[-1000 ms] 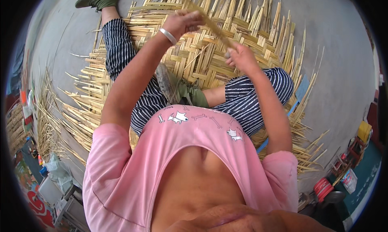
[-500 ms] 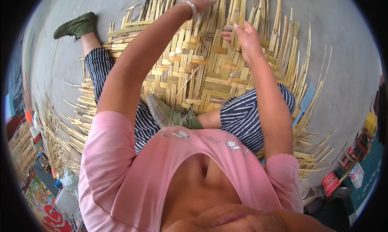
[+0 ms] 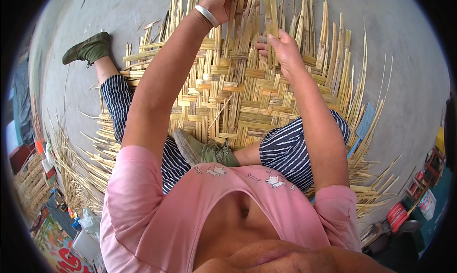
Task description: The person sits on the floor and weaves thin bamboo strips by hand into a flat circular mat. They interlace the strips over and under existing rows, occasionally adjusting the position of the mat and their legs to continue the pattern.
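A half-woven mat of flat, yellowish reed strips (image 3: 223, 99) lies on the floor in front of me and under my bent leg. At its far edge my left hand (image 3: 222, 4), with a silver bracelet at the wrist, is closed around several upright reed strips; its fingertips are partly behind them. My right hand (image 3: 283, 50), lower and to the right, pinches raised reed strips (image 3: 272, 28) between thumb and fingers. Loose strip ends fan out along the far and right sides of the weave.
My green shoes (image 3: 88, 48) rest on the floor at left and on the mat. A blue flat tool (image 3: 365, 120) lies on the strips at right. Loose straw (image 3: 71, 163) spreads at left. A red container (image 3: 397, 217) stands at lower right.
My left hand has come from reaching with loose fingers to gripping upright strips, which now lean toward it. My right hand has shifted slightly left and nearer, still holding its strips.
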